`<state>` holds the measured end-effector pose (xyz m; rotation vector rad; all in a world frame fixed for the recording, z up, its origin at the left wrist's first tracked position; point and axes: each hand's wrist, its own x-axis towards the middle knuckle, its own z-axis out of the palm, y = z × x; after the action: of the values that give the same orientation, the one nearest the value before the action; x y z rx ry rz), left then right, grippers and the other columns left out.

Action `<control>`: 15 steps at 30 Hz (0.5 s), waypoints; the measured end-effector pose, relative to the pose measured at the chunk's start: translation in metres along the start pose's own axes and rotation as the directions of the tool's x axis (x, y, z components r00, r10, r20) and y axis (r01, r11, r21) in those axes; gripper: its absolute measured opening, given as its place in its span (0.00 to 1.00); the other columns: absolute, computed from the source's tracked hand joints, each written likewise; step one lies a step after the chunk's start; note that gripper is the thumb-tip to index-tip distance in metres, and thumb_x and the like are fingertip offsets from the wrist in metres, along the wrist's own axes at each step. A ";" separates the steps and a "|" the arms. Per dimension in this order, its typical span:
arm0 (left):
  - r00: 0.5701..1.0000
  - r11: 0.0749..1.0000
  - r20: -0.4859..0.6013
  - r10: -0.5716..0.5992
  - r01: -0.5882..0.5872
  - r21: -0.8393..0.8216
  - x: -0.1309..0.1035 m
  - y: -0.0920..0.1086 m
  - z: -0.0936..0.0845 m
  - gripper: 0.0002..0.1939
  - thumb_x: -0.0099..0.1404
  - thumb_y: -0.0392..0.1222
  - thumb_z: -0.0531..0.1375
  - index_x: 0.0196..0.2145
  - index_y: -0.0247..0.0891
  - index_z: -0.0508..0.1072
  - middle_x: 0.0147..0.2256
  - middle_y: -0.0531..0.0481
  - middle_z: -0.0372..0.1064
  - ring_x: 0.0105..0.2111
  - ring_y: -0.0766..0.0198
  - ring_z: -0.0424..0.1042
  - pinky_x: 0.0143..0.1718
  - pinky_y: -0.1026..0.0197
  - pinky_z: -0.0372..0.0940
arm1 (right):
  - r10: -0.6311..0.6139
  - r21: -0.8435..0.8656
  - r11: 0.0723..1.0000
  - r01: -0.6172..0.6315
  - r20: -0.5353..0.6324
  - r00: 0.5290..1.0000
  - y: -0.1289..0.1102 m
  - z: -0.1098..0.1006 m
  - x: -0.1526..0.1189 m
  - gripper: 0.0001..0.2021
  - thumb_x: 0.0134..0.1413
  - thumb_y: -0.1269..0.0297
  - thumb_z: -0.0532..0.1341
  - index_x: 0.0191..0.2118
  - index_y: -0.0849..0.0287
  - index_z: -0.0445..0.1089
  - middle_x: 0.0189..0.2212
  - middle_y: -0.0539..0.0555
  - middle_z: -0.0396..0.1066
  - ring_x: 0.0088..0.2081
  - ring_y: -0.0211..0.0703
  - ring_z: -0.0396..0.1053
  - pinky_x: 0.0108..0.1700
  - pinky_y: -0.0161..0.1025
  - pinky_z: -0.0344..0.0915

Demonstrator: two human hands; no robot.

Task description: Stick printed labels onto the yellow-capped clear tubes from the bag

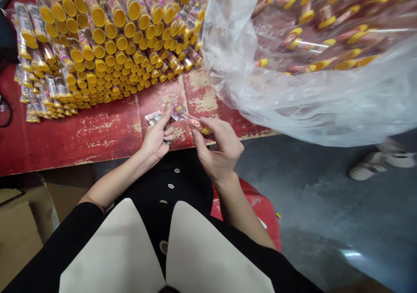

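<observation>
One clear plastic yellow-capped tube (191,120), centre frame, slopes down rightward: left hand (158,136) seemingly grips its upper end, right hand (222,147) pinches the lower.

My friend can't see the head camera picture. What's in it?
A person's left hand and right hand hold a clear, yellow-capped tube above a worn red table. Beyond them are many stacked tubes, with a plastic bag of more at right.
</observation>
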<state>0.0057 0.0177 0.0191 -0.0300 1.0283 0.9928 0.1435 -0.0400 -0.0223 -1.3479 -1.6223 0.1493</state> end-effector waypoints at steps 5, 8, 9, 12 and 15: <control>0.993 0.994 0.027 0.111 -0.111 0.005 -0.004 -0.003 -0.001 0.23 0.49 0.40 0.77 0.27 0.33 0.65 0.21 0.64 0.54 0.14 0.84 0.47 0.13 0.75 0.40 | 0.002 0.036 0.999 0.000 -0.046 0.999 -0.007 -0.003 -0.006 0.19 0.53 0.72 0.69 0.52 0.57 0.76 0.42 0.57 0.80 0.37 0.41 0.79 0.38 0.37 0.78; 0.981 0.983 0.063 0.184 -0.185 0.000 -0.006 -0.003 -0.001 0.22 0.50 0.40 0.77 0.29 0.34 0.66 0.21 0.64 0.53 0.14 0.84 0.46 0.14 0.75 0.40 | 0.243 0.234 0.941 -0.244 0.037 0.969 -0.015 -0.002 -0.009 0.14 0.56 0.66 0.69 0.49 0.57 0.77 0.34 0.53 0.81 0.25 0.35 0.74 0.28 0.34 0.75; 0.977 0.979 0.069 0.202 -0.203 0.002 -0.006 -0.003 -0.001 0.21 0.50 0.40 0.77 0.29 0.34 0.67 0.21 0.64 0.53 0.14 0.84 0.46 0.14 0.74 0.39 | 0.329 0.299 0.891 -0.342 0.093 0.940 -0.017 -0.001 -0.010 0.13 0.58 0.64 0.67 0.49 0.57 0.77 0.32 0.52 0.80 0.22 0.34 0.72 0.25 0.33 0.73; 0.978 0.979 0.068 0.199 -0.201 0.030 -0.006 -0.003 -0.003 0.21 0.51 0.41 0.76 0.28 0.34 0.66 0.21 0.64 0.54 0.14 0.83 0.46 0.14 0.73 0.39 | 0.387 0.312 0.862 -0.399 0.101 0.916 -0.016 0.001 -0.012 0.13 0.60 0.62 0.66 0.49 0.58 0.77 0.35 0.53 0.81 0.26 0.35 0.76 0.27 0.34 0.74; 0.986 0.984 0.067 0.153 -0.159 0.078 -0.005 -0.006 -0.005 0.20 0.53 0.43 0.75 0.28 0.34 0.67 0.21 0.63 0.56 0.14 0.83 0.46 0.14 0.73 0.39 | 0.169 0.107 0.981 -0.161 -0.068 0.983 -0.009 0.002 -0.015 0.15 0.54 0.68 0.70 0.48 0.55 0.78 0.42 0.55 0.80 0.41 0.42 0.79 0.38 0.38 0.79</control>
<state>0.0056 0.0083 0.0170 0.1508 1.0264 1.0855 0.1350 -0.0546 -0.0265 -1.3924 -1.4196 0.2723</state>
